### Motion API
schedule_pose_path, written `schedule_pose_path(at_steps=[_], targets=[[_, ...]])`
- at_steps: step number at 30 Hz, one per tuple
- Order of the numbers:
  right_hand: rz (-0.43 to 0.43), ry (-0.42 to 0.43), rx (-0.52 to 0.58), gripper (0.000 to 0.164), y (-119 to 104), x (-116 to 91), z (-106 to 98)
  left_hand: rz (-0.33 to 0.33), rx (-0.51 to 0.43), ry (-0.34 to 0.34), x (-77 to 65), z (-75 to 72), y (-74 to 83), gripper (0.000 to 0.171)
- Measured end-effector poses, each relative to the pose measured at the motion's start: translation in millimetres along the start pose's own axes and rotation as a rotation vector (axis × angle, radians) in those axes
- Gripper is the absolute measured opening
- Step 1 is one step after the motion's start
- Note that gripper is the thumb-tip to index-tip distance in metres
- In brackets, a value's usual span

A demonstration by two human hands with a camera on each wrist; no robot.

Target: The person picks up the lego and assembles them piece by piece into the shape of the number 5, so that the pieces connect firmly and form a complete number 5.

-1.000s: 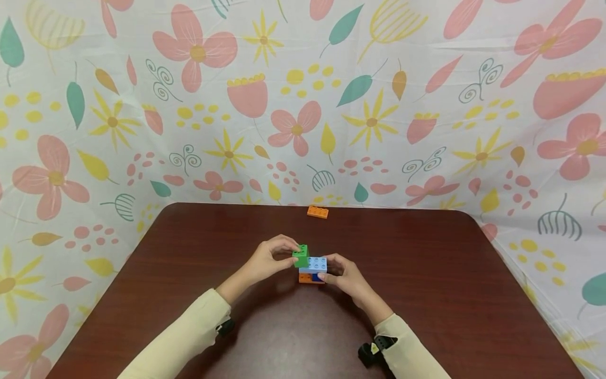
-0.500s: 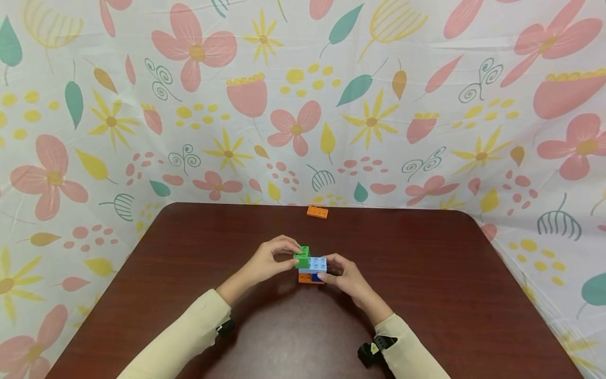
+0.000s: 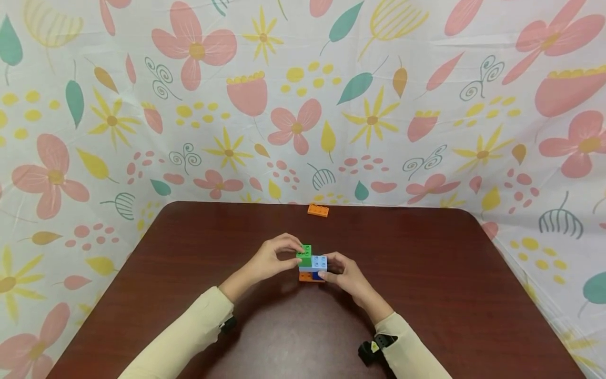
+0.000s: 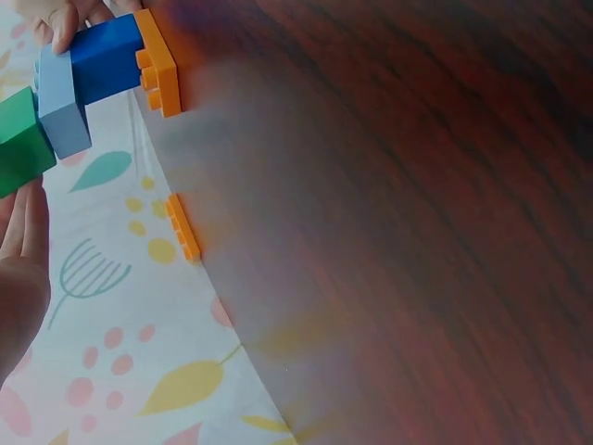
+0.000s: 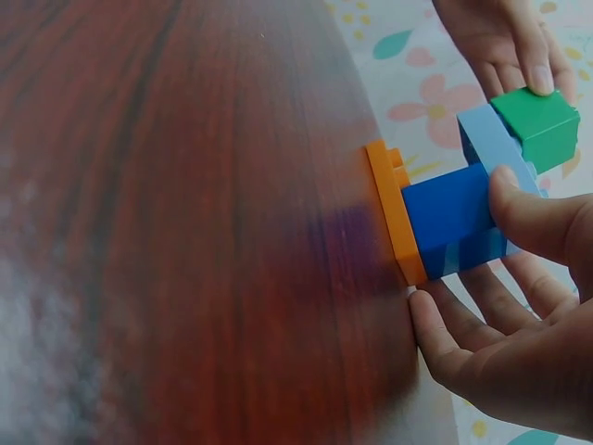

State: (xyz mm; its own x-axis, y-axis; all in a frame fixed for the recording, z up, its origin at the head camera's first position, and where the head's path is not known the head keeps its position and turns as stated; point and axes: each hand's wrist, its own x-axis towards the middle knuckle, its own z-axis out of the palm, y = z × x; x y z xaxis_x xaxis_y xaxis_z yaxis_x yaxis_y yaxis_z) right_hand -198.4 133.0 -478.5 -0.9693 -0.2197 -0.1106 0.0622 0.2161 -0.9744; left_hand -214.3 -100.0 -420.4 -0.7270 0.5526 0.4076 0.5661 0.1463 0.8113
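The left hand [image 3: 273, 257] pinches the green block [image 3: 306, 261] atop the light blue block [image 3: 320, 261], the right hand [image 3: 349, 277] grips the dark blue block [image 5: 449, 220] beneath, with the orange base [image 5: 391, 213] on the tabletop [image 3: 407, 252]; step judged: seating the green, next calling for square downward pressure.

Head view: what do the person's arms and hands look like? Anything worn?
Left sleeve and right sleeve: long, plain cream. Right wrist: black strap, boxy black device, small yellowish mark. Left wrist: black unit, partly hidden by the sleeve. Left hand and right hand: no gloves. No cables visible.
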Motion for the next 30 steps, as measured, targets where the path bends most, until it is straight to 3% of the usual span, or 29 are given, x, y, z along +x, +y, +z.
schedule_pose_path(at_steps=[3,11,19,24,30], targets=[[0.004,0.008,0.002,0.035,-1.0,0.5,0.6,-0.018,0.006,-0.005,1.3,0.7,-3.2,0.02],[-0.014,-0.027,0.019,0.037,1.5,-1.0,0.9,-0.019,0.052,-0.038,1.3,2.8,-30.1,0.02],[-0.013,-0.024,0.001,0.034,-1.1,-0.6,0.8,-0.012,0.066,-0.1,6.5,-3.1,-25.6,0.018],[-0.018,-0.024,0.011,0.033,-12.4,-7.8,0.9,0.0,0.127,-0.133,11.1,-4.0,-19.9,0.016],[-0.027,-0.034,-0.002,0.033,-25.8,-16.3,1.5,-0.04,0.147,-0.144,12.3,-3.6,-21.0,0.016]])
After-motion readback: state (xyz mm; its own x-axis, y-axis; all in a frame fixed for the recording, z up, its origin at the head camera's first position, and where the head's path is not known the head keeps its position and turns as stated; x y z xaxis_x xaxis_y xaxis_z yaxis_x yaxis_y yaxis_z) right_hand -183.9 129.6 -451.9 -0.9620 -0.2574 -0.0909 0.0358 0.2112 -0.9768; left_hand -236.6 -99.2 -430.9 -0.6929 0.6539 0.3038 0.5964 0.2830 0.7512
